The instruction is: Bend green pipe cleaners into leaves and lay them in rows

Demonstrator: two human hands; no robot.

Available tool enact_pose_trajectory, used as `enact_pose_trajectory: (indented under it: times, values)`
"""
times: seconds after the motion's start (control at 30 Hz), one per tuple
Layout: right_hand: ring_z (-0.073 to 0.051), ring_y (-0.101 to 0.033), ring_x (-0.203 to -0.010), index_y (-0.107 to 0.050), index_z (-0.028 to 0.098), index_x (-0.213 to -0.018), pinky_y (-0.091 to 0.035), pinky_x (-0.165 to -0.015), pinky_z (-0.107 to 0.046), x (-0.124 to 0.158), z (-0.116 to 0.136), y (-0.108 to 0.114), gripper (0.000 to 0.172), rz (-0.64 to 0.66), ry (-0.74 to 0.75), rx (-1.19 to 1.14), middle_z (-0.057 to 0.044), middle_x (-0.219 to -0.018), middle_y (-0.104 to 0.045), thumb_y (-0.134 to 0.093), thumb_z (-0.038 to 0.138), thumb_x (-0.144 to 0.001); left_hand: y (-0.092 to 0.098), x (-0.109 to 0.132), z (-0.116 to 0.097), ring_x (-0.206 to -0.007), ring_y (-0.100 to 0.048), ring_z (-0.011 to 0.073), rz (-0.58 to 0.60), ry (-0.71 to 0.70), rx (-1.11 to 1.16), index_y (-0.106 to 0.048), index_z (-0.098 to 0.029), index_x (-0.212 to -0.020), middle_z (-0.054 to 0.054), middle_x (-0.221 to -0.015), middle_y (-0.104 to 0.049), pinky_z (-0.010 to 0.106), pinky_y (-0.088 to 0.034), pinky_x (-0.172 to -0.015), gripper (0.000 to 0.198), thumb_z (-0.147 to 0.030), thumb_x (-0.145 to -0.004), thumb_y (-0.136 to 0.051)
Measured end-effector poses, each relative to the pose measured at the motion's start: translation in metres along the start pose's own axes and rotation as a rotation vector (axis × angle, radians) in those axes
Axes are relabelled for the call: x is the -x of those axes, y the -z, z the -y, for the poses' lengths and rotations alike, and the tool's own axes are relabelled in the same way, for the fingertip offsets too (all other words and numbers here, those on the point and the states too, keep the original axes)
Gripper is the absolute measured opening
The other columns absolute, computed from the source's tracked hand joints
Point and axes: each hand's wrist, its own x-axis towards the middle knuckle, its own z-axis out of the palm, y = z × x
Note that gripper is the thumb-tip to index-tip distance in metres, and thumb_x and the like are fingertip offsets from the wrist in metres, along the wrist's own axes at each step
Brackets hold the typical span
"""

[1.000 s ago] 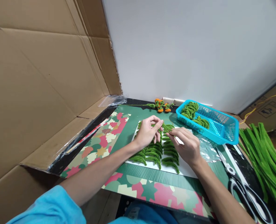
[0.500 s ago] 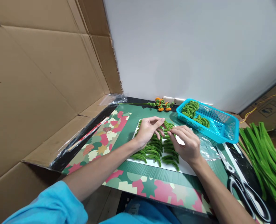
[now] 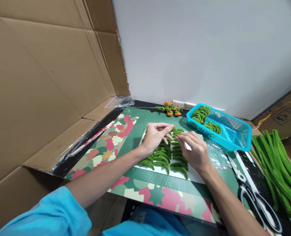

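My left hand (image 3: 155, 136) and my right hand (image 3: 194, 149) meet over a white sheet (image 3: 197, 177) that carries rows of short curved green pipe-cleaner pieces (image 3: 161, 157). Between the fingertips of both hands is one green pipe-cleaner piece (image 3: 176, 131); the left pinches its upper end, the right pinches it lower down. Both hands have their fingers drawn together on it. My forearms reach in from the bottom, the left in a blue sleeve (image 3: 49, 216).
A turquoise plastic basket (image 3: 234, 131) with more green pieces stands at the right rear. Long green pipe cleaners (image 3: 278, 167) lie at the far right, scissors (image 3: 256, 200) beside them. An orange-and-green stem (image 3: 170, 109) lies by the wall. Cardboard (image 3: 42, 82) walls the left.
Both hands shifted slightly toward the wall and closer together, still working the same green piece. The view moved a little.
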Motion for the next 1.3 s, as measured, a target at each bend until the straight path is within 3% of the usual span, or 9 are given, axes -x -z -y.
enact_pose_trajectory:
  times: [0.27, 0.47, 0.67, 1.07, 1.3]
  values:
    - [-0.020, -0.064, -0.075, -0.068, 0.020, -0.094, -0.055, -0.071, -0.035, -0.004, 0.007, 0.001, 0.016, 0.012, 0.074, 0.057, -0.007, -0.088, -0.079, -0.064, 0.004, -0.098, 0.002, 0.000, -0.002, -0.060, -0.075, 0.0205, 0.005, -0.026, 0.009, -0.079, -0.010, -0.085, 0.007, -0.068, -0.073, 0.022, -0.054, -0.043, 0.032, -0.040, -0.080, -0.088]
    - [-0.021, -0.067, -0.079, -0.070, 0.020, -0.104, -0.056, -0.074, -0.036, 0.000, 0.004, 0.001, 0.018, 0.004, 0.043, 0.054, -0.009, -0.095, -0.080, -0.062, 0.005, -0.099, 0.003, -0.001, -0.004, -0.069, -0.077, 0.0205, 0.037, 0.032, -0.005, -0.080, -0.012, -0.089, 0.009, -0.080, -0.078, 0.020, -0.052, -0.045, 0.034, -0.043, -0.078, -0.089]
    - [-0.022, -0.069, -0.080, -0.070, 0.021, -0.112, -0.056, -0.074, -0.036, 0.001, 0.004, 0.001, 0.020, -0.015, 0.037, 0.061, -0.008, -0.096, -0.079, -0.069, 0.008, -0.096, 0.004, 0.001, -0.007, -0.072, -0.076, 0.0198, 0.087, 0.025, -0.007, -0.080, -0.012, -0.084, 0.008, -0.080, -0.077, 0.021, -0.053, -0.049, 0.035, -0.047, -0.081, -0.085]
    - [-0.022, -0.068, -0.081, -0.066, 0.020, -0.107, -0.056, -0.074, -0.035, -0.001, 0.006, 0.000, 0.019, -0.011, 0.043, 0.022, -0.008, -0.093, -0.076, -0.068, 0.005, -0.096, 0.006, 0.001, -0.009, -0.074, -0.074, 0.0169, 0.092, 0.079, 0.030, -0.081, -0.014, -0.081, 0.006, -0.076, -0.075, 0.024, -0.063, -0.065, 0.029, -0.042, -0.081, -0.086]
    - [-0.021, -0.064, -0.077, -0.064, 0.018, -0.104, -0.054, -0.072, -0.033, -0.003, 0.008, 0.003, 0.015, 0.035, 0.096, 0.050, -0.009, -0.089, -0.074, -0.065, 0.005, -0.098, 0.006, 0.000, -0.013, -0.071, -0.075, 0.0183, 0.072, 0.165, 0.067, -0.078, -0.012, -0.078, 0.007, -0.074, -0.076, 0.024, -0.062, -0.062, 0.036, -0.043, -0.069, -0.095]
